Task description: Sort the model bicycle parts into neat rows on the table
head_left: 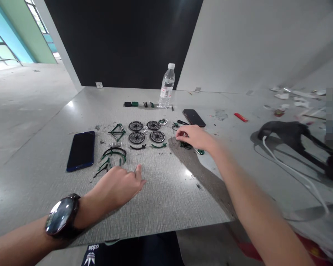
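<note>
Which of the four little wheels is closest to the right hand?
The front-right spoked wheel: it has the smallest gap to the right hand. The back-right wheel, back-left wheel and front-left wheel all lie farther away.

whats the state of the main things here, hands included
water bottle: upright, cap on
blue-edged phone: lying flat, screen dark
phone near the bottle: lying flat, screen dark
wristwatch: worn on left wrist
four spoked wheels: lying flat, apart from the frame
green frame: lying down, no wheels on
left hand: loosely curled, no held thing visible
right hand: fingers bent, grip unclear
</note>
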Demonstrator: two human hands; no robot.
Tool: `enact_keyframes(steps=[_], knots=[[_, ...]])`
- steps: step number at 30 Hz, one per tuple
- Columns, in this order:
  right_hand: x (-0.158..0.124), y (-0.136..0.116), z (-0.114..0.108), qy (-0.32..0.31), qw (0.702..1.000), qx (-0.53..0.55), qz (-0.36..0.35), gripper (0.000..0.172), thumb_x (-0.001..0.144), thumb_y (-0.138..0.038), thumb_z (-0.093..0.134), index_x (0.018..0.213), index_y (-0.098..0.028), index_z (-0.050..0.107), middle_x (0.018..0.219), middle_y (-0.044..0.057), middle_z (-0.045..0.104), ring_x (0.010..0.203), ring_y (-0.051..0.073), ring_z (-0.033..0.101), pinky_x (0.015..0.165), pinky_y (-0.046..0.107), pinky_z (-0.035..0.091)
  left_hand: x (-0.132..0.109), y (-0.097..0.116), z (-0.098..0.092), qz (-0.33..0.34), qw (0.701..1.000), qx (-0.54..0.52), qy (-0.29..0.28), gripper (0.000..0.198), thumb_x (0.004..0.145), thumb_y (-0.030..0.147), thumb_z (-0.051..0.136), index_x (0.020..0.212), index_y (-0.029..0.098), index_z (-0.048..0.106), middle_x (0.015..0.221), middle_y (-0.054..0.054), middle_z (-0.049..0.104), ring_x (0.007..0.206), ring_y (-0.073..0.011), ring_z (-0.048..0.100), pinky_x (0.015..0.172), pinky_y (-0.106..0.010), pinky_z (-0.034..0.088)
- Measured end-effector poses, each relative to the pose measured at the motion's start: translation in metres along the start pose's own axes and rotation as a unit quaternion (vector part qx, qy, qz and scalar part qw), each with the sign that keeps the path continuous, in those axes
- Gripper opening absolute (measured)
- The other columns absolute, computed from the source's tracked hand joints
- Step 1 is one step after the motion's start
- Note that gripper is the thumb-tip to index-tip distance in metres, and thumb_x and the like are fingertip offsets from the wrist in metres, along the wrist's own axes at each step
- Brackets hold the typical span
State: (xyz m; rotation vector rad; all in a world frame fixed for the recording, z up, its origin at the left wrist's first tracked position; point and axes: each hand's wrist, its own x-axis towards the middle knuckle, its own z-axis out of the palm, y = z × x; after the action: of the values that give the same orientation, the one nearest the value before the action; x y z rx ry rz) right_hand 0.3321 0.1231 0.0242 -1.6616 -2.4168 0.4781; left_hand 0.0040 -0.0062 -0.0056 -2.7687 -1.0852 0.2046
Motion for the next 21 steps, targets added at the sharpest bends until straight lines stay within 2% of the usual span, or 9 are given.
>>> enact_keyframes(steps=[5,11,15,17,21], knots=[[0.0016,0.0011,0.0058,0.003,1.000,-0.018,-0.021,0.019,0.092,-0.043,0.062,0.085,-0.026,0.068,0.097,0.008,0.073,0.077,0.021,0.064,0.067,0.039,0.047,0.0009,0.0004,-0.0019,0.001,1.000,0.004,-0.005,0.049,0.107,0.028,0.040,0.146,0.001,0.051,0.060,-0.004,0.065,0.049,-0.0175,0.060,0.046,-0.029,0.034],[-0.0026,0.0039,0.0012,0.022,0.999,-0.019,0.029,0.023,0.097,-0.040,0.053,0.088,-0.026,0.068,0.088,0.007,0.072,0.066,0.019,0.060,0.061,0.037,0.044,0.0014,0.0008,-0.0033,0.002,1.000,0.014,-0.019,0.049,0.107,0.028,0.040,0.147,0.001,0.049,0.064,-0.005,0.068,0.051,-0.0186,0.062,0.047,-0.030,0.036],[-0.0036,0.0036,-0.0027,0.050,0.998,-0.016,0.026,0.018,0.095,-0.038,0.057,0.089,-0.025,0.068,0.095,0.009,0.073,0.076,0.021,0.064,0.065,0.037,0.046,0.0009,-0.0001,-0.0001,0.014,1.000,0.017,-0.011,0.049,0.108,0.027,0.038,0.148,0.002,0.049,0.065,-0.005,0.069,0.050,-0.0179,0.062,0.048,-0.030,0.038],[-0.0028,0.0030,-0.0017,0.042,0.999,-0.022,0.018,0.019,0.093,-0.041,0.061,0.088,-0.024,0.069,0.095,0.009,0.073,0.077,0.022,0.064,0.065,0.037,0.046,0.0010,-0.0003,0.0003,0.011,1.000,0.021,-0.014,0.049,0.108,0.028,0.036,0.149,0.002,0.048,0.064,-0.005,0.069,0.050,-0.0180,0.062,0.048,-0.030,0.038],[0.0005,0.0023,0.0037,0.027,0.999,-0.033,0.019,0.023,0.093,-0.043,0.060,0.084,-0.024,0.069,0.090,0.008,0.072,0.068,0.019,0.061,0.060,0.037,0.044,0.0014,0.0002,-0.0024,0.017,0.999,0.031,-0.021,0.049,0.108,0.027,0.036,0.149,0.001,0.048,0.064,-0.005,0.068,0.050,-0.0188,0.063,0.047,-0.030,0.038]])
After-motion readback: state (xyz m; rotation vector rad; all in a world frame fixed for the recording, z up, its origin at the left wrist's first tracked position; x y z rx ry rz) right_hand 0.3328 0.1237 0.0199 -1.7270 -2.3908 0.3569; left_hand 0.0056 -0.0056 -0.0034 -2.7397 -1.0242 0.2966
